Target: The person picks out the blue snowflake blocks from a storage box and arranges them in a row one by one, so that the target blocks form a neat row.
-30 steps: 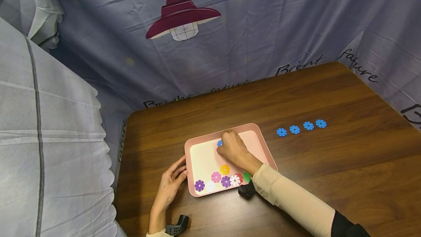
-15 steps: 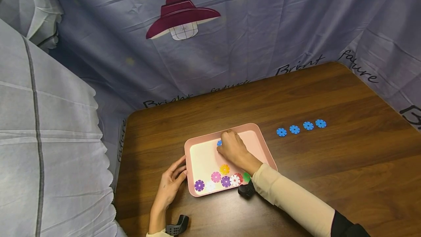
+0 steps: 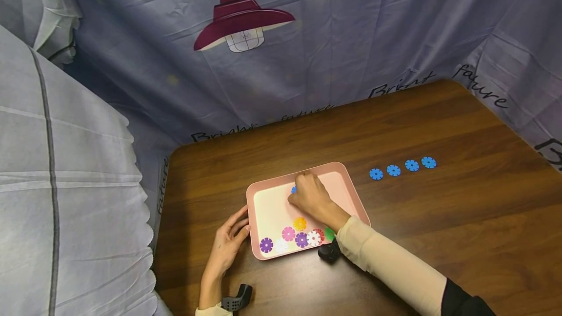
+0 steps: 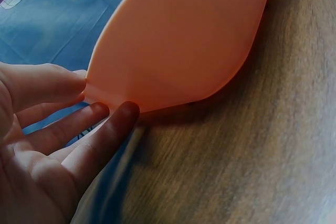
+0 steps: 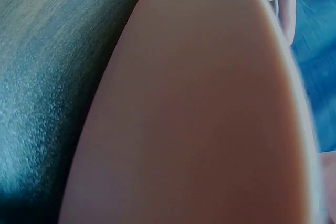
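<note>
A pink tray (image 3: 252, 228) lies on the table with several notched plastic snowflake discs in it. My right hand (image 3: 312, 196) reaches in with curled fingers and pinches a blue snowflake disc (image 3: 293, 190) near the far wall; the hand hides most of that disc. Beside the tray's left end is my left hand (image 3: 228, 243), its fairly straight fingers touching the outer wall, as the left wrist view shows with the fingertips (image 4: 128, 109) against the pink side (image 4: 178, 40). In the right wrist view the tray's outer wall (image 5: 194, 103) fills most of the picture.
To the right of the tray, several blue discs (image 3: 393, 170) lie in a row on the wooden table (image 3: 439, 218). Along the tray's near side are yellow (image 3: 300, 224), pink (image 3: 288, 233), purple (image 3: 266, 245), white, red and green discs. Printed curtains (image 3: 342, 38) hang behind the table.
The head view has shifted very slightly. Both hands, the tray and the discs stay as they were.
</note>
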{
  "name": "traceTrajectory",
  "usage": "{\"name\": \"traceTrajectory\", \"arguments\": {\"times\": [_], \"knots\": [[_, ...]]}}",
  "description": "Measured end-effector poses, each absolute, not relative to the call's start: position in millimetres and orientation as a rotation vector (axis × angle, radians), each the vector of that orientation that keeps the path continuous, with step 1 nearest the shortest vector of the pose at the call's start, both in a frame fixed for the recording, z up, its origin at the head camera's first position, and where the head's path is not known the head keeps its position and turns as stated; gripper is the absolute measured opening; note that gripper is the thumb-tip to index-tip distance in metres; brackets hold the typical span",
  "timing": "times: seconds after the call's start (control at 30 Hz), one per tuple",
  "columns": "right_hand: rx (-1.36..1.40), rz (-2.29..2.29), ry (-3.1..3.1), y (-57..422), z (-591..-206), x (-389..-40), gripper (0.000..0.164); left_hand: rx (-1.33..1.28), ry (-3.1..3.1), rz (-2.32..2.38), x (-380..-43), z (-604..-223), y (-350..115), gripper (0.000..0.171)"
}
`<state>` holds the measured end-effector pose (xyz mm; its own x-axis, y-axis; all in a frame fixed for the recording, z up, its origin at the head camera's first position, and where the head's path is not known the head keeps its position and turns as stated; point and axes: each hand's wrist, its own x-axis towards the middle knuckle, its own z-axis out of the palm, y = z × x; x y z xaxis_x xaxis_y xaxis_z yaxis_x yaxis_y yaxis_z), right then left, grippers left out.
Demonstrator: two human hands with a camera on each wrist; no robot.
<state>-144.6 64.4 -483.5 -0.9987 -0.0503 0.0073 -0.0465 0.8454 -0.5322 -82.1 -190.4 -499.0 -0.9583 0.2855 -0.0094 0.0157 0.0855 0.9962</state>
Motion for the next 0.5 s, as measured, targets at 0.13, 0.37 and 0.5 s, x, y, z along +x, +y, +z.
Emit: {"name": "traceTrajectory", "arguments": {"times": [0.13,0.37,0.5], "knots": [[-0.082,-0.882,3.008,65.1,-484.1,-145.1,0.020,0.302,2.159,1.974,-82.1,-498.4,-189.9,0.051],[-0.100,-0.875,3.029,66.2,-485.9,-145.5,0.025,0.292,2.159,1.969,-82.2,-497.4,-189.4,0.052],[-0.120,-0.887,3.046,66.2,-487.4,-145.2,0.026,0.288,2.160,1.970,-82.0,-497.3,-189.1,0.052]]}}
